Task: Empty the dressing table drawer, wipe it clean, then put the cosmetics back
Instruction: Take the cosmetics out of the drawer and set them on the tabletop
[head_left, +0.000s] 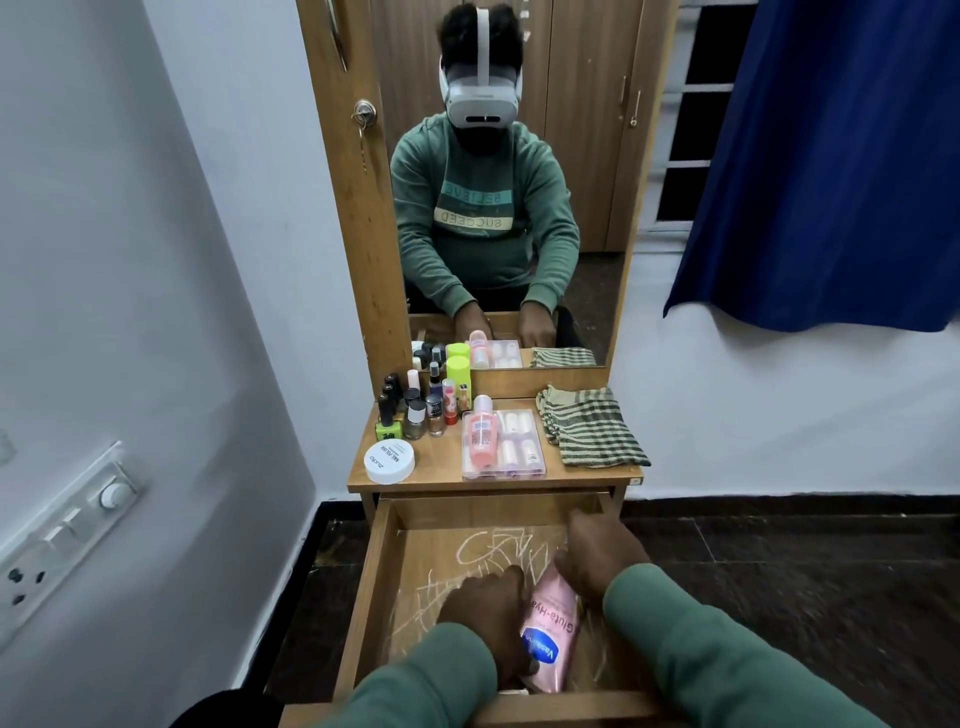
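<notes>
The wooden drawer (379, 582) is pulled out below the dressing table top (447, 478), its floor marked with chalk scribbles. A pink Vaseline lotion bottle (553, 631) lies inside near the front. My left hand (485, 616) grips its lower end and my right hand (602, 556) holds its upper end. On the table top stand several nail polish bottles (415, 410), a white round jar (389, 461), a clear case (519, 447) with a pink bottle (480, 431) lying on it, and a folded green checked cloth (592, 431).
A mirror (509, 182) rises behind the table top and reflects me. A white wall with a switch panel (67, 540) is at the left. A blue curtain (831, 156) hangs at the right. Dark floor lies on both sides of the drawer.
</notes>
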